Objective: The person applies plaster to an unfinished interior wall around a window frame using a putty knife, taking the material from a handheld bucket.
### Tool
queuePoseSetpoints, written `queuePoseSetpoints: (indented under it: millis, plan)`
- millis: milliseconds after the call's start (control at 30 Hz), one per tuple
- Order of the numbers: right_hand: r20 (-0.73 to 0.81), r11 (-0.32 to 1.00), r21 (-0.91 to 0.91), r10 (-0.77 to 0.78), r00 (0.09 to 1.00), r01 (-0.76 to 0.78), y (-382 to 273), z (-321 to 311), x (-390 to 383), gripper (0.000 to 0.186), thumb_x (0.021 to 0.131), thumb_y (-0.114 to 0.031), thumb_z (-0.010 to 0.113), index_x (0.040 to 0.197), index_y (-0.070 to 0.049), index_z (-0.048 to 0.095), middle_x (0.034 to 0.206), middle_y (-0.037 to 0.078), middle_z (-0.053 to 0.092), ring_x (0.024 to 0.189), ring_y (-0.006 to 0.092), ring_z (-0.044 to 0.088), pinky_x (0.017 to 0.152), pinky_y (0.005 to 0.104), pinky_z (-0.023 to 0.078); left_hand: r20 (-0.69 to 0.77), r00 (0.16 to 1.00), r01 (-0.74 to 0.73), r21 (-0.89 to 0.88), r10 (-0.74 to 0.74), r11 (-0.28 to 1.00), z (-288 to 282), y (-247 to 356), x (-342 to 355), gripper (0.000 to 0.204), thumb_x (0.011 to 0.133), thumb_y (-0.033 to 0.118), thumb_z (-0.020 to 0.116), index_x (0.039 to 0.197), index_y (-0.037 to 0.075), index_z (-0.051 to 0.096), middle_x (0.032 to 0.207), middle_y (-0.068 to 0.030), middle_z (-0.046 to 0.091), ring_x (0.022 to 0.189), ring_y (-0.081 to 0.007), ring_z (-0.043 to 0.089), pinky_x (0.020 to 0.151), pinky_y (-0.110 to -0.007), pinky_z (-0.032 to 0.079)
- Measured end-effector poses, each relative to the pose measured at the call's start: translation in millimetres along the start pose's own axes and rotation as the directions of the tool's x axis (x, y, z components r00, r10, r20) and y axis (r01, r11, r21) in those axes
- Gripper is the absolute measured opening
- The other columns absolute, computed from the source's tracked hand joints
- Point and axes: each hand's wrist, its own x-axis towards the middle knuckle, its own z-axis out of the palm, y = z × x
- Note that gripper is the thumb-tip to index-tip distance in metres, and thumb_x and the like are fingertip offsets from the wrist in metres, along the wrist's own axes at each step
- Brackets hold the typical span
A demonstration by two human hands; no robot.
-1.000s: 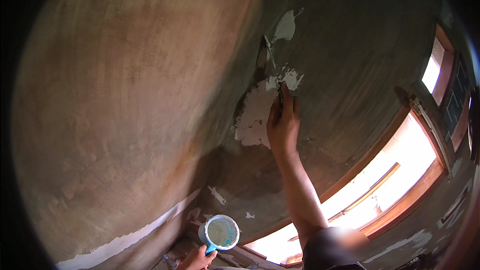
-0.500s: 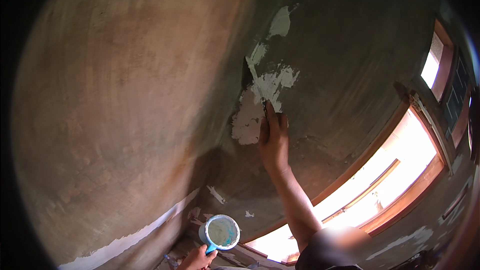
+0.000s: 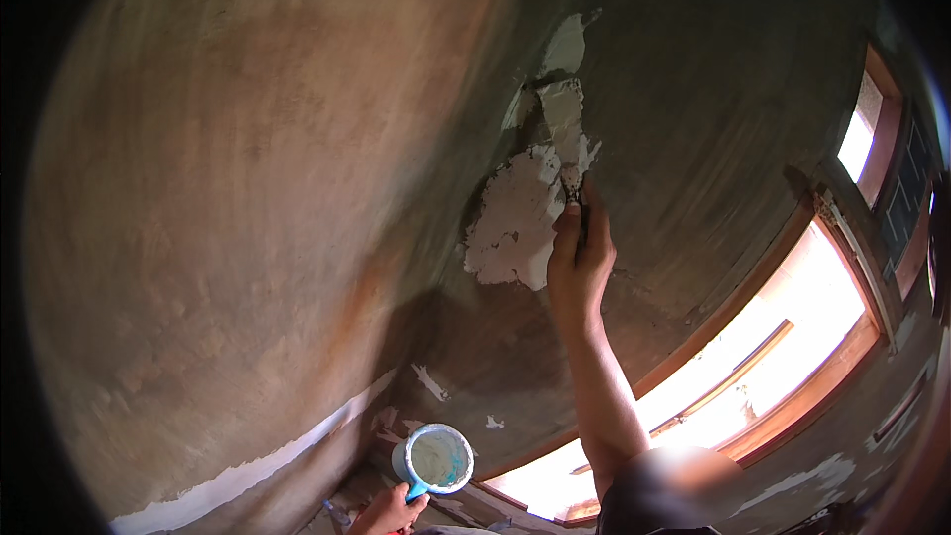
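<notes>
Head view. Your right hand (image 3: 582,253), centre of the frame, is closed around the dark handle of a flat, broad-bladed putty knife (image 3: 564,124); its blade points up the frame, its face coated with pale paste. The blade lies over the rough grey-brown plaster wall (image 3: 693,139), between a large, ragged off-white patch (image 3: 505,223) to its lower left and a smaller, leaf-shaped pale patch (image 3: 566,44) above. Whether the whole blade or only its edge touches the wall, I cannot tell.

Your left hand (image 3: 388,513), bottom of the frame left of centre, grips the handle of a round, light-blue pot (image 3: 400,460). Its mouth faces you, showing whitish paste (image 3: 432,458) inside and smears on the rim.

Right of the frame: a wooden window frame (image 3: 807,416) around a bright opening. Lower left: a long white strip (image 3: 248,476) along the wall.

Step in hand, as judged: spreading paste over the wall between the two patches. The next move seems to call for a low blade angle and even pressure, drawn so the patches join without ridges, with the pot held level and close for reloading.
</notes>
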Motion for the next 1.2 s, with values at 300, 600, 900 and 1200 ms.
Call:
queuePoseSetpoints:
  millis: [300, 600, 900, 1200]
  plan:
    - [-0.007, 0.994, 0.060, 0.095, 0.995, -0.095, -8.7, 30.0, 12.9, 0.044, 0.107, -0.018, 0.046, 0.148, -0.004, 0.049, 0.077, 0.005, 0.057, 0.070, 0.0124, 0.053, 0.069, 0.0281, 0.048, -0.029, 0.999, 0.041, -0.074, -0.044, 0.996, 3.3, -6.4, 4.4, 0.026, 0.102, 0.027, 0.063, 0.107, 0.002, 0.063, 0.064, -0.0061, 0.058, 0.045, -0.0102, 0.048, 0.037, -0.031, 0.032]
    - [0.034, 0.990, -0.017, 0.139, 0.990, -0.139, 6.3, 38.4, -40.4, 0.043, 0.106, -0.014, 0.047, 0.143, 0.007, 0.050, 0.121, 0.030, 0.067, 0.105, 0.0390, 0.070, 0.092, 0.0418, 0.054, -0.038, 0.999, 0.027, -0.121, -0.032, 0.992, -2.5, -21.6, 12.2, 0.022, 0.102, 0.024, 0.064, 0.109, 0.003, 0.064, 0.063, -0.0047, 0.056, 0.045, -0.0101, 0.044, 0.037, -0.031, 0.031]
    - [-0.027, 0.998, 0.006, 0.065, 0.998, -0.065, -2.7, 29.4, -36.0, 0.041, 0.106, -0.011, 0.048, 0.145, 0.002, 0.050, 0.093, 0.021, 0.069, 0.077, 0.0265, 0.067, 0.073, 0.0359, 0.054, -0.059, 0.996, -0.062, 0.065, 0.066, 0.996, -7.1, -14.8, 0.7, 0.026, 0.102, 0.026, 0.064, 0.111, 0.001, 0.063, 0.065, -0.0086, 0.057, 0.048, -0.0129, 0.047, 0.041, -0.033, 0.036]
    - [-0.090, 1.000, -0.002, 0.026, 0.996, -0.026, 3.1, 44.5, 8.6, 0.043, 0.106, -0.016, 0.048, 0.146, 0.000, 0.050, 0.081, 0.010, 0.059, 0.071, 0.0172, 0.056, 0.068, 0.0294, 0.049, -0.070, 0.985, -0.134, 0.274, 0.159, 0.952, -4.9, -18.4, 9.5, 0.031, 0.101, 0.029, 0.064, 0.107, -0.001, 0.063, 0.068, -0.0139, 0.063, 0.052, -0.0195, 0.058, 0.045, -0.037, 0.041]
